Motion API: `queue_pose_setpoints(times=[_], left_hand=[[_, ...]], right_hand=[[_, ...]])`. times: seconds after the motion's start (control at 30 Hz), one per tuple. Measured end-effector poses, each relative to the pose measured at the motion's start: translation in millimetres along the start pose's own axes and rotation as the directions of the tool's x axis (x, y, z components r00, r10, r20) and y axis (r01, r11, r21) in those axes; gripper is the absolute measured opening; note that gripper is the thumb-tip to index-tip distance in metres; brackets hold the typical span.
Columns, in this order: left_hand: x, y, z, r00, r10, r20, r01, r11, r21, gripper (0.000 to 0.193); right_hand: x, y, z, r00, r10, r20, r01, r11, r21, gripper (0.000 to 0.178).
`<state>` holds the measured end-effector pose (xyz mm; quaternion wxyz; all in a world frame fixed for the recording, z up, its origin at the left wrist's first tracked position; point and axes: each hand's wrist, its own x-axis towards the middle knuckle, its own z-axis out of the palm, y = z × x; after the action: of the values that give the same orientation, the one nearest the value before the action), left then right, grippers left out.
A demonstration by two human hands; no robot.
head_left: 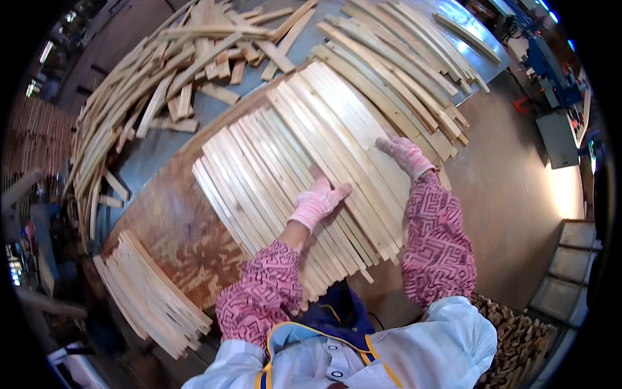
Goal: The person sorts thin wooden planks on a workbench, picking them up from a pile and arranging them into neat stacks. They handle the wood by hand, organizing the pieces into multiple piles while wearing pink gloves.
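Note:
A broad row of pale wooden strips (259, 175) lies side by side on a brown board (188, 214) in front of me. My left hand (319, 201), in a pink and white knit glove, rests on the middle of the row with its fingers and thumb apart. Farther right, my right hand (407, 157), gloved the same way, lies over the row's right side. Its fingers stretch toward the left across the outer strips, and part of them is hard to make out. Neither hand grips a strip. Pink patterned sleeves cover both forearms.
A jumbled heap of wooden strips (168, 78) fills the far left of the metal table (146, 159). More strips (395, 71) lie at the far right. A smaller stack of strips (152, 295) stands near left. Stacked wood pieces (512, 337) are at lower right, beside pale crates (567, 266).

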<state>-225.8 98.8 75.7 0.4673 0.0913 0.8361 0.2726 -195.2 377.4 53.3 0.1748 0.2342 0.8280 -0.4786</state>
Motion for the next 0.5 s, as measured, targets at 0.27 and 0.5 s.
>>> queue_pose_setpoints(times=[0.27, 0.5], left_hand=[[-18.4, -9.1, -7.6, 0.992, 0.122, 0.021, -0.106, 0.924, -0.368, 0.104], [-34.7, -35.1, 10.5, 0.962, 0.271, -0.027, -0.239, 0.795, -0.557, 0.099]], right_hand=[[-4.1, -32.2, 7.5, 0.998, 0.046, -0.041, -0.052, 0.985, -0.164, 0.069], [-3.7, 30.4, -9.2, 0.953, -0.303, -0.016, 0.140, 0.486, -0.862, 0.053]])
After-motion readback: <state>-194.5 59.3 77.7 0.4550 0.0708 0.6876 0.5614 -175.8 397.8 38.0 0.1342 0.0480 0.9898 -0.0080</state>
